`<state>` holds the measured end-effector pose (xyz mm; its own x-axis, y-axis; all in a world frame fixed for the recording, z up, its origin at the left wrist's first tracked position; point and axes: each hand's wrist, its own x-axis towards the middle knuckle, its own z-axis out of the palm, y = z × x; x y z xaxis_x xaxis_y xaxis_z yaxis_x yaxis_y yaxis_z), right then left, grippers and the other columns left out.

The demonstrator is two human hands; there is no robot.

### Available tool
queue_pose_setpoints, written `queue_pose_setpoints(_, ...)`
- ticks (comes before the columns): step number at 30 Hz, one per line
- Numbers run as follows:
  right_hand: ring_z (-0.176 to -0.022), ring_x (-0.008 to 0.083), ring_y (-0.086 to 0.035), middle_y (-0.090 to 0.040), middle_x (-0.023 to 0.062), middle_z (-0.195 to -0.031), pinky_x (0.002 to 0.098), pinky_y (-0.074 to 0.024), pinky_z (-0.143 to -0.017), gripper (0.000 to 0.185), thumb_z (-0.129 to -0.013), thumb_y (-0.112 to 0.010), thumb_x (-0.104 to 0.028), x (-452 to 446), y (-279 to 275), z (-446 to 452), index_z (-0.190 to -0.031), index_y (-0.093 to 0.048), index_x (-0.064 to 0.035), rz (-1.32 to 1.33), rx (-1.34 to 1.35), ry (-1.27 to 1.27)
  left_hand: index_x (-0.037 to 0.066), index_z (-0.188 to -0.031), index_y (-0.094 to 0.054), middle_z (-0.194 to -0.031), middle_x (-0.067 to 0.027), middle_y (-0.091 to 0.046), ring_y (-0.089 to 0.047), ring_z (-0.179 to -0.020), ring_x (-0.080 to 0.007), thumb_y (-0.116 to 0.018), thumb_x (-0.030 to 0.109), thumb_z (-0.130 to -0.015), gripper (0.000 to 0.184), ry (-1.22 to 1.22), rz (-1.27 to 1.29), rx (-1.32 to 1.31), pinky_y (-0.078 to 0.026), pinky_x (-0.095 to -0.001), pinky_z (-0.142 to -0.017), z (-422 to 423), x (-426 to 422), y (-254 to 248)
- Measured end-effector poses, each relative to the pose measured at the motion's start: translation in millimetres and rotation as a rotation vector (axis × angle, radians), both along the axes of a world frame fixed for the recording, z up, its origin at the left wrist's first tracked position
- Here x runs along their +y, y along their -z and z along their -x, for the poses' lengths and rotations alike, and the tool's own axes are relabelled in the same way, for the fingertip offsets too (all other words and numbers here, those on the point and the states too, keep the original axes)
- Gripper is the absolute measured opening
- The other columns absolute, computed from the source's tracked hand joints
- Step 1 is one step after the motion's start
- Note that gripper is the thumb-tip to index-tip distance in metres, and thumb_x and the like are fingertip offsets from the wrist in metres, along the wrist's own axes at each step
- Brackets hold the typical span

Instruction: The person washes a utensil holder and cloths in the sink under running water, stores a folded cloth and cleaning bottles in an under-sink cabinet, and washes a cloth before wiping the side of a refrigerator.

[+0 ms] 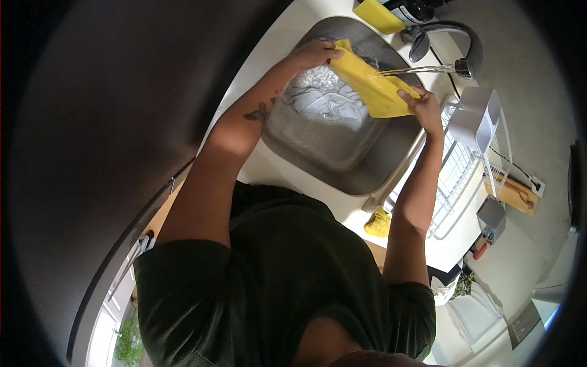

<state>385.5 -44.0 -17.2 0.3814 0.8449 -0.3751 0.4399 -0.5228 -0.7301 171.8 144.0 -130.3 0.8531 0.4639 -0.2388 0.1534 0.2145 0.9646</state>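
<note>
A yellow cloth (373, 88) is stretched between my two hands over the sink (348, 180). At its upper left corner, my left hand (318, 54) is closed on the cloth. My right hand (423, 109) pinches the right end. From the faucet (468, 68), a stream of water (422, 70) runs onto the cloth's upper edge. Below the cloth, a pale, crumpled wet cloth (327, 103) lies in the sink among bubbling water.
Right of the sink stands a wire dish rack (455, 165) with a grey container (474, 119). A yellow sponge or cloth (379, 16) and a dark bottle (416, 11) are behind the sink. Another yellow cloth (378, 224) lies at the counter's front edge.
</note>
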Motion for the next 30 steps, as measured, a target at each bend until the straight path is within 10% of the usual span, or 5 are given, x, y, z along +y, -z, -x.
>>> queue_pose_setpoints(3,-0.075,0.0073,-0.054,-0.061,0.0023,-0.084,0.0207,-0.0419,-0.067,0.029,-0.08,-0.063,-0.022,-3.0,-17.5,11.5,-0.101,-0.059,-0.0021,-0.037,0.178,0.19,0.002,-0.101,-0.058,-0.085,-0.0104,-0.061,-0.057,-0.076,-0.0156,-0.059,0.03,-0.08,0.036,-0.142,0.184,0.132,-0.045,-0.03,-0.072,-6.0,-7.4,25.5)
queue_pose_setpoints(9,-0.073,0.0067,-0.053,-0.059,-0.0003,-0.082,0.0204,-0.0408,-0.066,0.019,-0.084,-0.058,-0.019,0.2,-45.6,21.2,-0.094,-0.06,-0.0028,-0.269,0.21,0.222,0.008,-0.11,-0.054,-0.109,-0.023,-0.054,-0.058,-0.091,-0.0323,-0.046,0.013,-0.079,0.032,-0.137,-0.553,0.62,-0.046,-0.0423,-0.074,11.0,-25.3,91.5)
queue_pose_setpoints(13,-0.074,0.0072,-0.052,-0.06,-0.0008,-0.081,0.0208,-0.0397,-0.071,0.021,-0.084,-0.057,-0.02,-5.4,-40.8,13.5,-0.095,-0.061,-0.0028,-0.146,0.102,0.126,0.013,-0.138,-0.003,-0.142,-0.0189,-0.003,-0.033,-0.122,-0.0376,-0.046,0.019,-0.081,0.072,0.582,-0.778,0.864,-0.027,-0.0367,-0.101,3.6,-36.7,62.3)
queue_pose_setpoints(17,-0.072,0.0071,-0.051,-0.059,-0.0008,-0.079,0.0206,-0.0397,-0.07,0.02,-0.083,-0.058,-0.02,-7.9,-38.3,16.6,-0.094,-0.061,-0.003,-0.175,0.08,0.22,0.02,-0.138,0.004,-0.144,-0.0126,-0.007,-0.024,-0.126,-0.0392,-0.043,0.054,-0.082,0.081,0.182,0.782,-0.217,-0.007,-0.0526,-0.103,5.9,-30.1,-6.7)
queue_pose_setpoints(30,-0.06,0.0108,-0.057,-0.062,0.0097,-0.068,0.0241,-0.044,-0.056,0.026,-0.073,-0.068,-0.017,15.5,0.2,88.3,-0.095,-0.062,-0.0029,-0.176,-0.132,0.291,0.023,-0.139,-0.006,-0.143,-0.0076,-0.014,-0.02,-0.126,-0.0414,-0.02,0.078,-0.07,0.089,0.33,0.942,-0.415,-0.004,-0.0614,-0.097,-3.9,-27.4,-41.8)
